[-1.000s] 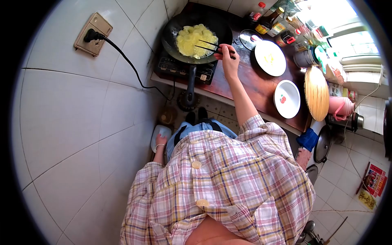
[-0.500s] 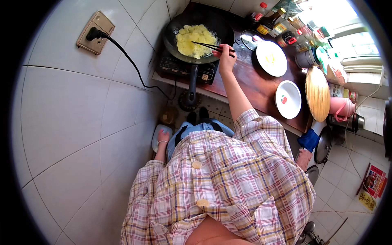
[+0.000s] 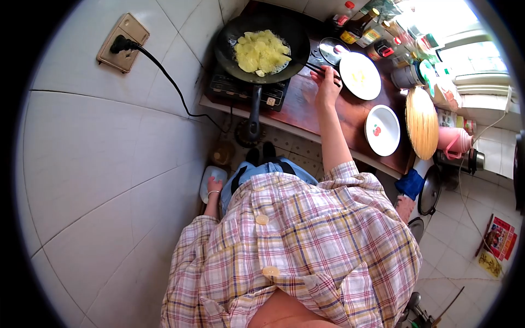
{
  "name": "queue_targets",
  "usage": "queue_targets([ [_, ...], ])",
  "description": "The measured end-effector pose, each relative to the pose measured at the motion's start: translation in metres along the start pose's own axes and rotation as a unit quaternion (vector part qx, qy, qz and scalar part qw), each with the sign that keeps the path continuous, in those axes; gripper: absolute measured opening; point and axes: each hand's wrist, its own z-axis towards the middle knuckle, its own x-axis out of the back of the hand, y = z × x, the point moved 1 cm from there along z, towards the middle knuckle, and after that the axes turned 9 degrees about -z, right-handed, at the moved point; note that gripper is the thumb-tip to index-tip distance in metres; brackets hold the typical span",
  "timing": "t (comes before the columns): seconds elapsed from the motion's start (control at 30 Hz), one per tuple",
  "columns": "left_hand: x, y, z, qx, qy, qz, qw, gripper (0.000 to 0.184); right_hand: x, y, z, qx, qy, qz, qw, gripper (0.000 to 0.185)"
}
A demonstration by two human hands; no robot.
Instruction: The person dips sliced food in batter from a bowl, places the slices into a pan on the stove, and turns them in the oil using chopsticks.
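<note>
My right hand [image 3: 327, 87] is closed around a pair of dark chopsticks [image 3: 314, 67]. Their tips reach over the right side of the black wok [image 3: 227, 57], at the edge of the pale yellow slices [image 3: 262, 50], which look like potato. The slices lie overlapping in bubbling oil. Just right of this hand is a white plate [image 3: 363, 87] with small yellow bits on it. My left hand [image 3: 215, 185] hangs low by my left side, against a whitish container [image 3: 206, 177]; its fingers are too small and unclear to read.
The wok sits on a black induction cooker [image 3: 221, 87], its handle [image 3: 255, 112] pointing toward me. A white bowl [image 3: 391, 143], a glass lid [image 3: 328, 49], a round straw tray [image 3: 421, 123] and several bottles [image 3: 355, 30] stand on the counter. A power cord [image 3: 178, 87] runs down the tiled wall.
My right hand has moved right, toward the plate, drawing the chopsticks from the middle of the slices to the wok's right side. The left hand stays low at my side.
</note>
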Motion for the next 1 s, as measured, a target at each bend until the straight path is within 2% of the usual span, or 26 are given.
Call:
queue_targets([
  [0.1, -0.003, -0.001, 0.008, -0.012, -0.021, 0.016, 1.000, 0.052, 0.002, 0.000, 0.000, 0.093, 0.021, -0.122, 0.988, 0.023],
  [0.2, -0.013, -0.018, 0.028, -0.037, 0.002, 0.000, 0.999, 0.051, -0.012, -0.003, -0.015, 0.171, -0.019, -0.249, 0.953, 0.018],
  [0.27, -0.022, -0.034, 0.046, -0.042, 0.000, -0.009, 0.999, 0.051, -0.023, 0.003, -0.024, 0.166, -0.033, -0.248, 0.954, 0.016],
  [0.33, -0.028, -0.041, 0.054, -0.045, -0.001, -0.018, 0.999, 0.052, -0.033, 0.007, -0.031, 0.150, -0.106, -0.203, 0.962, 0.015],
  [0.4, -0.031, -0.044, 0.058, -0.055, 0.024, -0.052, 0.997, 0.051, -0.032, 0.005, -0.028, 0.156, -0.098, -0.210, 0.960, 0.012],
  [0.47, -0.030, -0.045, 0.061, -0.050, 0.018, -0.056, 0.997, 0.052, -0.028, 0.003, -0.019, 0.196, -0.046, -0.236, 0.951, 0.010],
  [0.6, -0.017, -0.027, 0.042, -0.013, -0.014, -0.093, 0.996, 0.049, -0.030, 0.000, -0.021, 0.233, -0.085, -0.258, 0.934, 0.010],
  [0.63, -0.011, -0.017, 0.032, -0.013, -0.014, -0.094, 0.995, 0.049, -0.032, 0.003, -0.021, 0.233, -0.085, -0.258, 0.934, 0.010],
  [0.7, 0.000, -0.006, 0.015, -0.030, -0.003, 0.015, 0.999, 0.050, -0.039, 0.009, -0.026, 0.183, -0.101, -0.240, 0.948, 0.010],
  [0.8, 0.005, -0.007, 0.010, -0.023, -0.007, 0.013, 1.000, 0.050, -0.037, -0.002, -0.030, 0.138, -0.091, -0.221, 0.961, 0.015],
  [0.87, 0.004, -0.010, 0.012, -0.018, 0.004, 0.002, 1.000, 0.050, -0.028, -0.006, -0.021, 0.143, -0.045, -0.202, 0.968, 0.017],
  [1.0, 0.004, -0.012, 0.012, 0.004, 0.016, -0.013, 1.000, 0.049, -0.024, -0.009, -0.019, 0.182, -0.061, -0.249, 0.949, 0.015],
])
